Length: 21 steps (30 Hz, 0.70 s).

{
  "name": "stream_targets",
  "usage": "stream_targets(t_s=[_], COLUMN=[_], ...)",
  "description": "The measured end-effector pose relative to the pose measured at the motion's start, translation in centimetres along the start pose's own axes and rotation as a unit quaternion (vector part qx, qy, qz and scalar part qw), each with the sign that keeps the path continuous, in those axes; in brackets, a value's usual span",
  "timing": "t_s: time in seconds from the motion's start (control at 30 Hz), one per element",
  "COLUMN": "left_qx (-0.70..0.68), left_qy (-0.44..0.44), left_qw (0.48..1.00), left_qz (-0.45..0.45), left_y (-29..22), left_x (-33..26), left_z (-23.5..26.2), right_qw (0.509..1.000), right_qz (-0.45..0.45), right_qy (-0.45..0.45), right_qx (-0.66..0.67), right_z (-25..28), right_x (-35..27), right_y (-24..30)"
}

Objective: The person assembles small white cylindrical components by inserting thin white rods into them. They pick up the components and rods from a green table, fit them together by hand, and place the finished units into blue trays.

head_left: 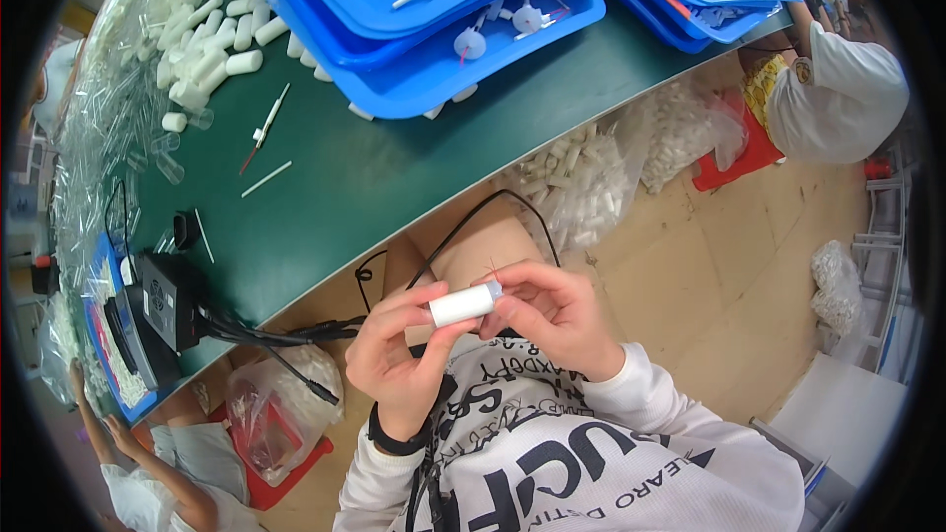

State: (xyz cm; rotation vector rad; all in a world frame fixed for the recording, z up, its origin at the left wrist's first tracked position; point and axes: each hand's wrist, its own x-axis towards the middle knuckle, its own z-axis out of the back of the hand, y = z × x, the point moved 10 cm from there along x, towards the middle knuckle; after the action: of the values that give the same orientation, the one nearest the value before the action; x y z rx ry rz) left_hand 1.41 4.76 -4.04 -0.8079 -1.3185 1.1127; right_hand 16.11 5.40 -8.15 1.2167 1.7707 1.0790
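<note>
Above my lap, off the table's edge, I hold a white cylinder [459,306] with a translucent bluish cap at its right end. The fingers and thumb of my left hand [406,347] are closed round its left part. My right hand [548,311] pinches the capped end between thumb and forefinger. Thin red wires [494,269] stick up beside that end. On the green table [335,182] ahead lie a thin white stick with a red wire [264,128] and a plain white rod [267,179], both apart from my hands.
Stacked blue trays [394,89] hold round white parts with wires. White cylinders [222,49] and clear tubes [94,138] pile up at the left. A black box with cables [169,300] stands near the table edge. Bags of white parts [581,177] lie below. Other people sit nearby.
</note>
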Motion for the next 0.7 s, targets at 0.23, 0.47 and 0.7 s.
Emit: stream_targets(t_s=[0.23,0.47,0.7], left_qx=[0.177,0.313,0.545], left_qy=[0.245,0.114,0.023], left_qw=[0.950,0.927,0.768], left_qz=[0.077,0.172,0.336], left_y=[-2.4,-9.3,3.9], left_x=[1.8,11.9,23.3], left_z=[-1.9,10.5,22.4], right_qw=[0.990,0.799,0.673], right_qz=[-0.039,-0.139,0.093], right_qy=[-0.113,-0.215,-0.272], right_qx=[-0.071,-0.544,-0.681], right_z=[9.8,32.0,30.6], right_x=[2.8,12.4,12.4], right_y=[-0.4,-11.2,-11.3])
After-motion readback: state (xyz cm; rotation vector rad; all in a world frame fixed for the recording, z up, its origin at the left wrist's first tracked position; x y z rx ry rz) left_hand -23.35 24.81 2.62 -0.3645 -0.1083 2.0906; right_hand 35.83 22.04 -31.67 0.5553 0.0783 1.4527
